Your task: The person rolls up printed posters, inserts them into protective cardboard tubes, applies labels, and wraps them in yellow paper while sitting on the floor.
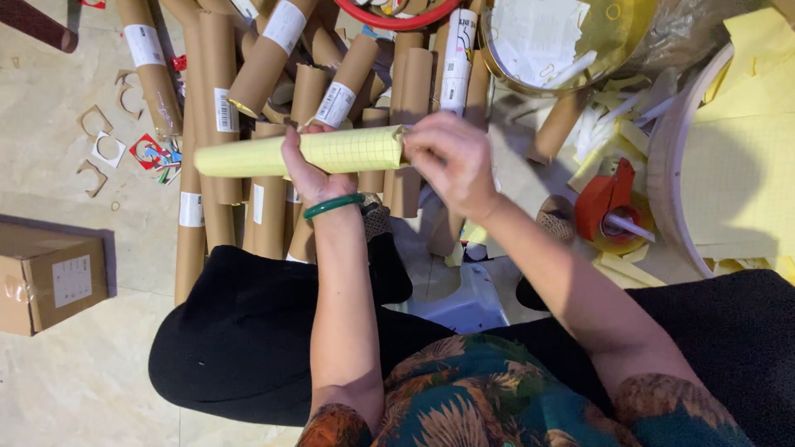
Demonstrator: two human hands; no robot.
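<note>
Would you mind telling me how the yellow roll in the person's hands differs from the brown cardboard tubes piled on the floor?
The yellow gridded roll is pale yellow with grid lines; the brown cardboard tubes are plain brown, many with white labels. The roll is held level in the air by the left hand and right hand; the tubes lie heaped on the floor, mostly pointing away from the person. Both are long, slim cylinders.

Cardboard box [51,277], red tape dispenser [607,201], brown tubes [207,99].
</note>
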